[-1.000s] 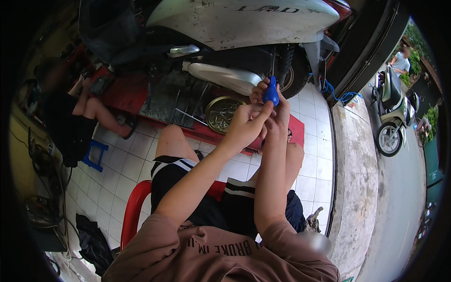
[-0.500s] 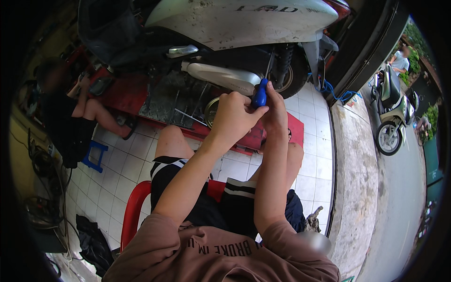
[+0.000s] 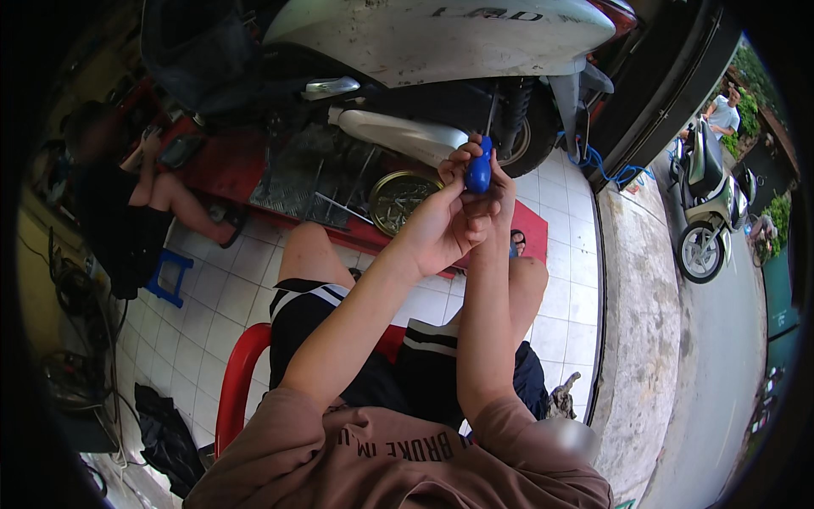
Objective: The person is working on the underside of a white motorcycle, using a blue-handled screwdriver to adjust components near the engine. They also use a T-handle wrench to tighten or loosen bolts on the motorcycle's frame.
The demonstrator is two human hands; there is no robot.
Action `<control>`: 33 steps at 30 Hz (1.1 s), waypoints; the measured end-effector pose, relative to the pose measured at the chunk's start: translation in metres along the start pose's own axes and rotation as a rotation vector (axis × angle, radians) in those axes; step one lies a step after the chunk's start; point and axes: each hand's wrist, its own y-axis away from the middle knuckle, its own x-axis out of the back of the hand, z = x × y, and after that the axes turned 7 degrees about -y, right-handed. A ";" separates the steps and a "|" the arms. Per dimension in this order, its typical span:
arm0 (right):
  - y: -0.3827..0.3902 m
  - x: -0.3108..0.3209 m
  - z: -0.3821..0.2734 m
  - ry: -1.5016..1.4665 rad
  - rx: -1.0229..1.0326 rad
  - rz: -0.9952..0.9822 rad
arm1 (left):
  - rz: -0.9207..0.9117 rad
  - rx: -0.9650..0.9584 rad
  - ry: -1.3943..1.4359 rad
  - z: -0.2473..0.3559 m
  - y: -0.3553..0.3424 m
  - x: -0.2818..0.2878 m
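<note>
A screwdriver with a blue handle (image 3: 479, 172) points up and away, its thin metal shaft (image 3: 491, 114) running toward the scooter's rear shock absorber (image 3: 515, 106). What its tip touches is hidden. My right hand (image 3: 503, 188) is closed around the handle from the right and behind. From the left, my left hand (image 3: 441, 227) meets the handle with its thumb side, the other fingers curled below the handle's butt. Just beyond is the scooter's silver engine cover (image 3: 394, 136), under the dirty white body panel (image 3: 424, 42).
A round tray of small metal parts (image 3: 379, 204) sits on the red lift platform (image 3: 530, 242). At left, another person (image 3: 102, 195) sits near a blue stool (image 3: 170, 280). A blue hose (image 3: 623, 176) lies by the doorway. Outside stand a parked scooter (image 3: 704, 204) and a person (image 3: 723, 114).
My left hand has rolled over, its curled fingers now showing below the handle. The blue handle has shifted slightly right and stands more upright. The parts tray is less covered.
</note>
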 end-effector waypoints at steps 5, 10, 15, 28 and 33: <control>0.004 0.003 -0.017 0.457 0.074 0.274 | 0.082 -0.063 0.048 0.000 -0.011 0.013; 0.004 0.006 -0.024 0.898 0.272 0.445 | 0.395 -0.376 -0.924 0.012 -0.007 0.006; -0.001 -0.008 -0.016 1.012 0.259 0.545 | 0.594 -1.043 -1.964 0.006 -0.010 -0.005; -0.012 0.013 0.003 -0.039 0.007 0.075 | 0.605 -0.884 -1.300 -0.008 -0.009 0.009; -0.007 0.009 -0.008 0.467 0.086 0.326 | 0.641 -1.049 -1.700 -0.004 -0.003 0.008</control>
